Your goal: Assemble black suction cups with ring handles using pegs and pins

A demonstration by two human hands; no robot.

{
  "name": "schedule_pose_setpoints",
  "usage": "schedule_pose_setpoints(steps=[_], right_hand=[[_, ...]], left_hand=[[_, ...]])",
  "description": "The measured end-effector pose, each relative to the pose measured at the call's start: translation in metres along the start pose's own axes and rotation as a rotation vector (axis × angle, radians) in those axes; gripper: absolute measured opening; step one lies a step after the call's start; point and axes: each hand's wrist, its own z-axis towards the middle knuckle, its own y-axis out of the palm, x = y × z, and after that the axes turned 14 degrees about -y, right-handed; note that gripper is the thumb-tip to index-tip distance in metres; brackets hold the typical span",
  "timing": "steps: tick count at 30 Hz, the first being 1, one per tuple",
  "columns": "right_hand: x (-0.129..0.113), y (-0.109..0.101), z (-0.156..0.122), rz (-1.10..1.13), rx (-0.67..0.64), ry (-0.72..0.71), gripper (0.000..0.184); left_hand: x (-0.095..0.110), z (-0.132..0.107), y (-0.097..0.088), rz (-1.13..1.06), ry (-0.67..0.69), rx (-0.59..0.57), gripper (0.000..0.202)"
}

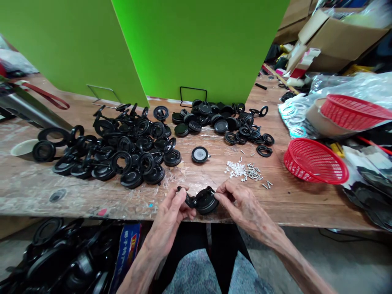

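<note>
Near the bench's front edge is a black suction-cup mount [206, 203], a round base with a ring arm hinged to it. My left hand [175, 211] grips its ring arm between thumb and fingers. At the base's right side, my right hand [237, 201] has thumb and forefinger pinched together by the raised lug. A small pale tip, apparently a pin, shows at those fingertips, mostly hidden. Beyond the hands lie loose metal pins [253, 172] and small white plastic pieces [235, 169]. One round black base [200, 154] rests separately, its grey face up.
Black mounts with rings [122, 147] are heaped at left; black bases [203, 116] and rings [249, 132] lie at the back. Green panels [196, 49] stand behind. Red baskets [315, 161] are at right, a steel flask [33, 108] at far left. Below the bench, more black parts [61, 257] fill a box.
</note>
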Motion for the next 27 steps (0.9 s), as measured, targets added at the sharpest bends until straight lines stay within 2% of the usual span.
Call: schedule_pose_setpoints(steps=[6,10,12,14,16,21,27], right_hand=[[-0.004,0.015,-0.003,-0.101,0.031,-0.005,0.008],[0.01,0.034,-0.007,-0.103,0.058,-0.045,0.009],[0.022,0.042,-0.009,-0.105,0.064,-0.092,0.023],[0.034,0.045,-0.01,-0.104,0.015,-0.168,0.036],[0.042,0.045,-0.009,-0.101,-0.063,-0.245,0.039],[0.047,0.036,-0.002,-0.041,-0.13,-0.309,0.037],[0.049,0.037,0.003,0.024,-0.119,-0.358,0.036]], left_hand=[[-0.004,-0.001,-0.002,0.166,0.095,0.081,0.032],[-0.008,0.001,-0.006,0.245,0.143,0.074,0.031],[-0.01,0.003,-0.008,0.263,0.135,0.042,0.032],[-0.012,0.006,-0.011,0.287,0.138,0.03,0.033],[-0.012,0.007,-0.014,0.351,0.145,0.025,0.036],[0.004,0.005,-0.016,0.633,0.16,0.042,0.039],[0.026,0.003,-0.012,0.787,0.163,0.011,0.035]])
